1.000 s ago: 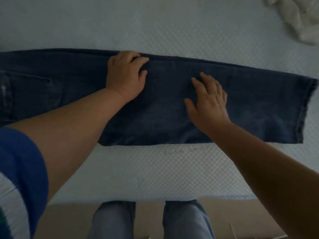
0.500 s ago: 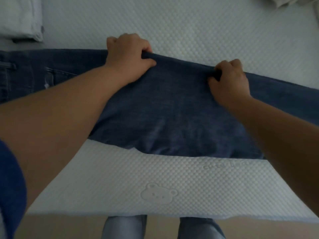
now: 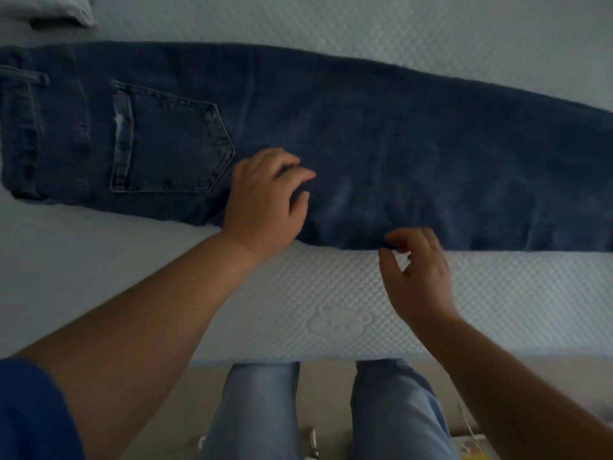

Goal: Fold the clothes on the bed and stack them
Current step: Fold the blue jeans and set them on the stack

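A pair of dark blue denim jeans [image 3: 365,127], folded lengthwise, lies flat across the white quilted mattress of the bed [image 3: 331,293], waistband at the left end and the leg running off the right edge of view. A stitched back pocket [image 3: 166,144] faces up on the jeans near the waistband. The left hand [image 3: 265,207] rests on the jeans just right of that pocket, by the near edge of the denim, its fingers bent against the cloth; whether this grip pinches the fabric cannot be told. The right hand [image 3: 418,270] sits at the near edge of the jeans, further right, fingers loosely curled with the tips at the denim's edge; no hold on the fabric is plain. Beyond the jeans' waistband end, a folded pale cloth [image 3: 59,11] lies on the bed.
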Demonstrator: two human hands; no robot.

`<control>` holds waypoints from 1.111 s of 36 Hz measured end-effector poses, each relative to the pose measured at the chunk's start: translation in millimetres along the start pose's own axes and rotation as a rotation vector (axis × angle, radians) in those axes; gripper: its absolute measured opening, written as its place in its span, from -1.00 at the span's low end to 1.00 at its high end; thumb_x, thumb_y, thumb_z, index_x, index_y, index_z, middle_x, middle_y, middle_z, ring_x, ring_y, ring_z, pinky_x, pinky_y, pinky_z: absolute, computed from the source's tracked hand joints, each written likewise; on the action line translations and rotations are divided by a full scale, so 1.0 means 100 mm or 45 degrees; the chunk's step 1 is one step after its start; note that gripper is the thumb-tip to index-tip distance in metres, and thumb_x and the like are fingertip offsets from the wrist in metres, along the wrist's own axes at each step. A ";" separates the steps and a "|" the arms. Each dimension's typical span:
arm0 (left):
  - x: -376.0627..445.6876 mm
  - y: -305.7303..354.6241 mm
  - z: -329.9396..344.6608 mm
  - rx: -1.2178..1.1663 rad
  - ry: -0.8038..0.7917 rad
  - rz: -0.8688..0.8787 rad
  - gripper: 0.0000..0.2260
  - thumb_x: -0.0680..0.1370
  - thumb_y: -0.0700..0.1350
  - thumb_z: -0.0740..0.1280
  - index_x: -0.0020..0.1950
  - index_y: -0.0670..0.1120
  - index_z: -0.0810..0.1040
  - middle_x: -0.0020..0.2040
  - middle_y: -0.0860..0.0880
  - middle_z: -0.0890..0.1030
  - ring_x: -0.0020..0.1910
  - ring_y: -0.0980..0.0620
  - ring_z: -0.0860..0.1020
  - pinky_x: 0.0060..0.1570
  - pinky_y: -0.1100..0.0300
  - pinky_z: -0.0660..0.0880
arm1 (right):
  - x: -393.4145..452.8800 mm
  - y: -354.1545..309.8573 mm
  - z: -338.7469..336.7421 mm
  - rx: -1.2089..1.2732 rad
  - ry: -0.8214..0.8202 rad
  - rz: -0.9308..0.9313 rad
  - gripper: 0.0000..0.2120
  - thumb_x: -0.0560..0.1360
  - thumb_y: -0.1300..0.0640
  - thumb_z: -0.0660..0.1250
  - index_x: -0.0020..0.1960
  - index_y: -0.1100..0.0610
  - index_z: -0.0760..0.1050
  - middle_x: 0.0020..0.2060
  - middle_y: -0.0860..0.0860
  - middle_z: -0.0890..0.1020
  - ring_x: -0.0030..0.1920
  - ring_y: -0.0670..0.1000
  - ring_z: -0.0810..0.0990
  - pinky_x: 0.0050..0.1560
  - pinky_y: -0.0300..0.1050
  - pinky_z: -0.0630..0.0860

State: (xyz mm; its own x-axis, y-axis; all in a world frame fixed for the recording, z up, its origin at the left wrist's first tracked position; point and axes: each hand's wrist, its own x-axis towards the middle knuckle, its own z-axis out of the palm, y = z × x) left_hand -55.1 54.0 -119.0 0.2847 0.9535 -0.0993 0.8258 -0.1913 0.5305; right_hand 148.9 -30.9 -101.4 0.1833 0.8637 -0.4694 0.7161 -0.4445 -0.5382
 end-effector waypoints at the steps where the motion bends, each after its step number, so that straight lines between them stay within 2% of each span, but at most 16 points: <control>1: -0.14 -0.04 -0.01 0.018 -0.050 -0.022 -0.76 0.38 -0.25 0.39 0.04 -0.18 0.64 0.04 -0.20 0.59 0.14 -0.24 0.52 0.10 -0.12 0.40 | -0.09 0.02 0.08 0.036 -0.100 0.132 -0.90 0.50 0.16 0.32 0.01 0.06 0.49 -0.16 -0.18 0.46 -0.16 -0.13 0.48 -0.17 -0.38 0.36; 3: -0.32 -0.14 -0.05 0.049 -0.116 -0.091 -0.72 0.40 -0.27 0.37 0.11 -0.21 0.62 0.11 -0.24 0.58 0.21 -0.27 0.49 0.17 -0.15 0.37 | -0.19 0.05 0.23 0.178 -0.295 0.449 -0.89 0.52 0.09 0.29 0.04 0.04 0.50 -0.15 -0.11 0.55 -0.20 -0.15 0.51 -0.30 -0.37 0.34; 5: -0.38 -0.25 -0.11 0.068 -0.133 -0.106 -0.70 0.44 -0.26 0.35 0.16 -0.21 0.60 0.16 -0.24 0.56 0.24 -0.28 0.46 0.22 -0.15 0.34 | -0.20 0.05 0.34 0.362 -0.297 0.596 -0.85 0.52 0.10 0.27 0.08 0.03 0.52 -0.10 -0.01 0.61 -0.14 -0.03 0.57 -0.25 -0.25 0.41; 8: -0.35 -0.38 -0.17 0.109 -0.107 -0.032 -0.72 0.45 -0.25 0.34 0.15 -0.19 0.61 0.17 -0.20 0.58 0.25 -0.24 0.48 0.21 -0.15 0.33 | -0.12 -0.07 0.42 0.492 -0.121 0.530 -0.89 0.52 0.13 0.26 -0.06 -0.09 0.45 -0.19 -0.03 0.59 -0.17 -0.02 0.56 -0.25 -0.20 0.43; 11: -0.26 -0.46 -0.21 0.114 -0.100 -0.014 -0.75 0.46 -0.21 0.32 0.10 -0.18 0.63 0.18 -0.20 0.58 0.24 -0.22 0.48 0.22 -0.15 0.31 | 0.00 -0.22 0.45 0.622 0.027 0.499 -0.87 0.50 0.09 0.31 -0.18 -0.07 0.40 -0.28 -0.09 0.57 -0.27 -0.11 0.55 -0.30 -0.26 0.44; 14: -0.21 -0.58 -0.19 0.145 -0.115 0.016 -0.76 0.46 -0.18 0.31 0.09 -0.17 0.64 0.22 -0.19 0.55 0.27 -0.21 0.46 0.22 -0.08 0.24 | 0.09 -0.29 0.47 0.591 0.076 0.398 -0.86 0.48 0.06 0.35 -0.21 -0.08 0.41 -0.31 -0.21 0.55 -0.34 -0.32 0.51 -0.40 -0.51 0.37; 16: -0.20 -0.64 -0.16 0.175 -0.132 0.053 -0.74 0.46 -0.14 0.31 0.11 -0.16 0.63 0.25 -0.18 0.53 0.29 -0.20 0.43 0.22 -0.07 0.20 | 0.13 -0.33 0.50 0.395 0.017 0.246 -0.90 0.47 0.06 0.35 -0.18 -0.05 0.44 -0.16 -0.18 0.50 -0.20 -0.32 0.50 -0.31 -0.55 0.34; 17: -0.19 -0.67 -0.14 0.185 -0.133 0.071 -0.73 0.45 -0.12 0.32 0.11 -0.15 0.63 0.26 -0.18 0.53 0.29 -0.20 0.43 0.22 -0.07 0.19 | 0.14 -0.35 0.51 0.284 -0.027 0.169 -0.96 0.46 0.07 0.35 -0.12 0.01 0.50 -0.08 -0.11 0.49 -0.11 -0.24 0.51 -0.19 -0.50 0.36; 19: -0.15 -0.72 -0.11 0.179 -0.143 0.070 -0.72 0.46 -0.10 0.33 0.15 -0.12 0.62 0.27 -0.15 0.51 0.29 -0.17 0.41 0.22 -0.05 0.17 | 0.16 -0.37 0.56 0.098 -0.120 0.020 -0.76 0.46 0.10 0.36 0.11 0.13 0.57 0.09 0.07 0.51 0.14 0.04 0.47 0.10 -0.23 0.37; 21: -0.08 -0.77 -0.10 0.124 -0.162 0.014 -0.71 0.49 -0.08 0.34 0.20 -0.06 0.59 0.29 -0.09 0.49 0.31 -0.13 0.38 0.24 0.01 0.15 | 0.16 -0.41 0.60 -0.094 -0.200 -0.181 -0.61 0.44 0.10 0.40 0.25 0.13 0.52 0.22 0.15 0.50 0.27 0.17 0.39 0.28 -0.02 0.32; 25: 0.06 -0.82 -0.10 -0.039 -0.220 -0.123 -0.66 0.53 -0.04 0.31 0.30 0.04 0.50 0.28 0.01 0.46 0.33 -0.03 0.31 0.25 0.12 0.09 | 0.15 -0.56 0.71 -0.243 -0.198 -0.467 -0.65 0.37 0.03 0.46 0.09 0.18 0.58 -0.03 0.10 0.64 0.09 0.19 0.54 0.20 0.11 0.32; 29: 0.19 -0.79 -0.12 -0.053 -0.337 -0.224 -0.60 0.51 0.04 0.31 0.35 0.13 0.43 0.30 0.04 0.39 0.34 0.01 0.26 0.29 0.07 0.08 | 0.13 -0.65 0.81 -0.157 -0.239 -0.413 -0.74 0.40 -0.04 0.44 -0.03 0.12 0.62 -0.16 -0.05 0.62 0.06 0.05 0.53 0.26 0.13 0.26; 34: 0.27 -0.76 -0.10 0.020 -0.391 -0.287 -0.51 0.40 0.17 0.38 0.31 0.19 0.41 0.29 0.01 0.37 0.33 -0.04 0.26 0.25 -0.02 0.12 | -0.09 -0.60 0.88 -0.157 -0.133 -0.478 -0.84 0.42 0.08 0.42 -0.20 0.18 0.63 -0.23 0.08 0.66 -0.08 0.15 0.60 0.15 0.21 0.39; 36: 0.29 -0.75 -0.07 0.096 -0.369 -0.298 -0.48 0.34 0.21 0.41 0.27 0.19 0.41 0.26 0.00 0.39 0.31 -0.06 0.28 0.20 -0.06 0.17 | -0.23 -0.52 0.95 -0.338 -0.194 -0.529 -0.83 0.47 0.04 0.34 -0.15 0.11 0.65 -0.07 0.09 0.64 0.09 0.18 0.53 0.28 0.18 0.25; 39: 0.30 -0.72 0.00 0.195 -0.311 -0.306 -0.45 0.30 0.23 0.42 0.23 0.15 0.39 0.24 -0.02 0.40 0.27 -0.10 0.30 0.13 -0.07 0.21 | -0.47 -0.42 1.02 -0.484 -0.416 -0.519 -0.76 0.54 0.02 0.25 0.16 -0.03 0.59 0.40 0.07 0.36 0.47 0.12 0.15 0.46 -0.03 -0.21; 40: 0.29 -0.71 0.01 0.213 -0.286 -0.300 -0.45 0.31 0.22 0.42 0.24 0.13 0.39 0.23 -0.03 0.40 0.26 -0.10 0.31 0.12 -0.07 0.21 | -0.51 -0.43 1.01 -0.456 -0.414 -0.512 -0.75 0.54 0.07 0.26 0.18 0.01 0.58 0.43 0.07 0.33 0.49 0.10 0.12 0.47 -0.05 -0.21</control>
State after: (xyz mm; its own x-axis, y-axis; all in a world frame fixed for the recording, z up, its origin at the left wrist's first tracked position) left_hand -105.4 94.8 -160.7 0.1612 0.9045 -0.3948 0.9445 -0.0254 0.3276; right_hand 40.2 -79.9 -125.1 -0.3214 0.8053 -0.4983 0.8779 0.0562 -0.4755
